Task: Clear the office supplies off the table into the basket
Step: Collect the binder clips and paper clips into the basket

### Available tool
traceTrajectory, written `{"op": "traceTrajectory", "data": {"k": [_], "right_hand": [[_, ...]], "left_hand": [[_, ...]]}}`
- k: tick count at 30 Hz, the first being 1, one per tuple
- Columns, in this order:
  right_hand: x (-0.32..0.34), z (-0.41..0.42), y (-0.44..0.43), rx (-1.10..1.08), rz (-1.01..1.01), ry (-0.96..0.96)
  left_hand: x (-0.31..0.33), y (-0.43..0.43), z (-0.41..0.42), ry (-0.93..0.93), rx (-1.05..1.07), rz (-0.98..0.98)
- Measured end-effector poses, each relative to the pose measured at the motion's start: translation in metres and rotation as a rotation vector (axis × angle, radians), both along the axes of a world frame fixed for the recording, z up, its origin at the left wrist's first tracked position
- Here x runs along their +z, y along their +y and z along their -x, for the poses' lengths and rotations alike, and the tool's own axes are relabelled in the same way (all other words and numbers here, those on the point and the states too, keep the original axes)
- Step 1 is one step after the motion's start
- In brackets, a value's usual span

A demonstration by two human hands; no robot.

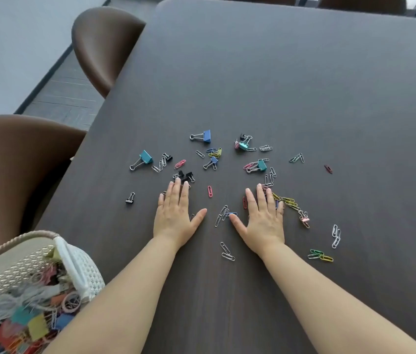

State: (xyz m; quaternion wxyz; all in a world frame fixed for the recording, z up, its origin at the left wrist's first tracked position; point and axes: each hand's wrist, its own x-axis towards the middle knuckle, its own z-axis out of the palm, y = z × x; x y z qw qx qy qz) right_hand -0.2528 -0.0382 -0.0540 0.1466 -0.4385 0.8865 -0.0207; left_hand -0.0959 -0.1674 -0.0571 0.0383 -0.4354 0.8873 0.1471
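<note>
The basket [82, 272] sits at the bench's near edge, well to the near left of the red paper clip [210, 191]. It is white woven plastic with a rope handle and is already heaped with coloured binder clips and paper clips. 2 silver paper clips [227, 252] lie nearer than the red clip, between the forearms.

Both hands lie flat, palms down, fingers straight and holding nothing. The left hand [176, 215] rests just left of the red clip and the right hand [263, 221] just right of it. The right thumb tip touches a blue paper clip [233, 214].

The left fingertips reach a bunch of black binder clips [186, 176], beyond and left of the red clip. Yellow paper clips [290, 201] trail away to its right, past the right hand's little finger. A small black binder clip [130, 198] lies alone, well to the left.

Farther off, a teal binder clip [143, 159] lies beyond-left, and a blue binder clip [203, 136] lies straight beyond the red clip. More clips are scattered beyond-right on the dark bench [278, 72].

2 brown chairs [10, 162] stand along the bench's left side.
</note>
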Motion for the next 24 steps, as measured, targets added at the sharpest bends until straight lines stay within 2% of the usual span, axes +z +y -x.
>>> {"op": "traceTrajectory", "data": {"k": [4, 8, 13, 16, 19, 24], "right_hand": [[0.008, -0.006, 0.020, 0.039, 0.123, -0.081], [0.009, -0.034, 0.052, 0.181, -0.025, -0.019], [0.009, -0.034, 0.038, -0.088, -0.044, -0.026], [0.019, -0.018, 0.043, -0.132, -0.037, 0.017], [0.022, -0.004, 0.072, -0.187, -0.039, 0.043], [0.013, 0.018, 0.123, -0.401, -0.139, 0.011]], "left_hand": [[0.003, 0.014, -0.018, 0.021, -0.108, -0.024], [0.002, 0.041, -0.043, -0.051, -0.145, 0.006], [0.008, 0.064, -0.057, -0.142, -0.112, 0.009], [0.015, 0.065, -0.058, -0.215, -0.146, 0.011], [0.023, 0.056, -0.048, -0.253, -0.114, 0.001], [0.018, 0.048, -0.021, -0.302, -0.105, -0.017]]}}
